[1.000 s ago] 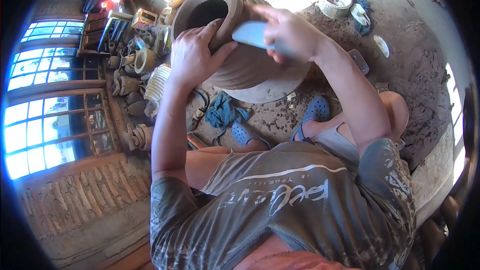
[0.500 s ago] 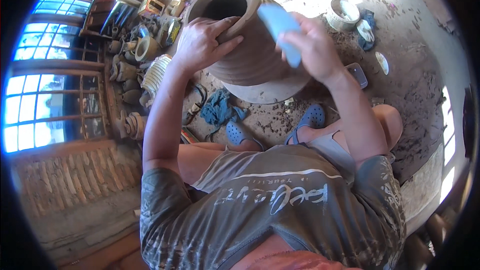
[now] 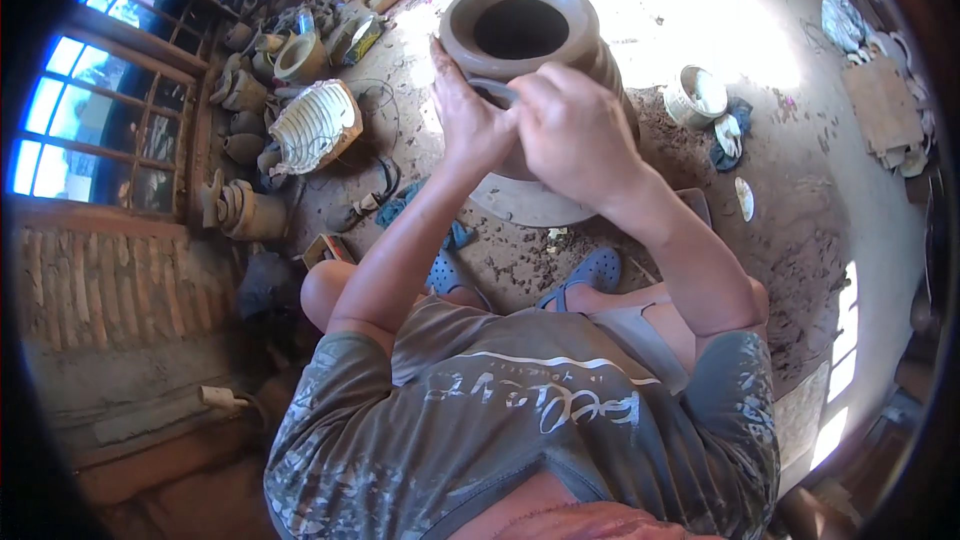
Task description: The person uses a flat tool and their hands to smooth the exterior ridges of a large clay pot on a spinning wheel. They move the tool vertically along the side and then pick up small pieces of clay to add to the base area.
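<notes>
A large ribbed clay pot (image 3: 618, 70) with a wide dark mouth stands in front of me on a pale round base (image 3: 528, 202). My right hand (image 3: 575, 130) is closed on a flat blue-grey scraper (image 3: 494, 90), its edge turned toward the near side of the pot just below the rim. My left hand (image 3: 468, 120) lies with its fingers stretched along the pot's near left side. Its thumb reaches across to the scraper and my right hand. Most of the scraper and the lower pot wall are hidden behind my hands.
A white bucket (image 3: 695, 97) and a dark blue cloth (image 3: 730, 152) lie to the right. Clay crumbs (image 3: 520, 265) litter the floor by my blue clogs (image 3: 595, 270). At left are a ribbed whitish piece (image 3: 318, 127) and several small pots (image 3: 300, 57) below the windows.
My right hand has brought the scraper leftward and down against the pot's near side. My left hand has left the rim's top for the near left side. The view has shifted.
</notes>
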`<control>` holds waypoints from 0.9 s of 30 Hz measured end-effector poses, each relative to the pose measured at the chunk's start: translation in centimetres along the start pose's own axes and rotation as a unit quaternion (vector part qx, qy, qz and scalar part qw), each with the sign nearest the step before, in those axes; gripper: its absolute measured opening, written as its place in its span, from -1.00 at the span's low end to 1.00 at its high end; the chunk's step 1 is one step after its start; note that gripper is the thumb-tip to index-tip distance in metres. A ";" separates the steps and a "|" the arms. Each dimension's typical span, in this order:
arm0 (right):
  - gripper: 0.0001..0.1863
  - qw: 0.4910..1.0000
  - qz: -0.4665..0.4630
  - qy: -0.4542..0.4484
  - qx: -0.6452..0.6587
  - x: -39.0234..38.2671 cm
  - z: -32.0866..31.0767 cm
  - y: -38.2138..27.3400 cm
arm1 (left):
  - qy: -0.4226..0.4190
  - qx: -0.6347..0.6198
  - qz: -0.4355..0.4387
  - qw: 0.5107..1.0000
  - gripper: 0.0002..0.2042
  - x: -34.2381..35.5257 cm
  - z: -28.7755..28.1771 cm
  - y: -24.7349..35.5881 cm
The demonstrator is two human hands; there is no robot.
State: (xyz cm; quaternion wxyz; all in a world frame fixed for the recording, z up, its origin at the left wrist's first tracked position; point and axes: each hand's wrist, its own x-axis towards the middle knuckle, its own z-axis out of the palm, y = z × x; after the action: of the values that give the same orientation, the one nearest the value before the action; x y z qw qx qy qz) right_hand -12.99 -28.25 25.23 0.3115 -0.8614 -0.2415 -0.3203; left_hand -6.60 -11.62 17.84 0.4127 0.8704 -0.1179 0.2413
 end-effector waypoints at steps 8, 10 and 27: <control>-0.76 0.967 0.100 -0.054 0.230 6.5 -3.7 4.0 | -0.045 -0.122 0.078 0.989 0.53 2.7 -0.7 -3.6; -0.76 0.979 0.026 -0.139 0.145 8.7 -3.3 3.4 | -0.068 -0.167 0.082 0.980 0.50 3.5 -1.7 -4.0; -0.81 0.902 -0.250 -0.352 0.018 11.3 -0.9 3.3 | -0.114 -0.246 0.029 0.962 0.44 5.5 -1.8 -2.9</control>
State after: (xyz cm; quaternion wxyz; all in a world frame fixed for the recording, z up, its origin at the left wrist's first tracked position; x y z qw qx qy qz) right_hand -3.67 -28.69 32.41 0.1312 -0.8240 -0.5480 -0.0594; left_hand -1.27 -8.44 19.71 0.5907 0.7602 -0.2446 0.1158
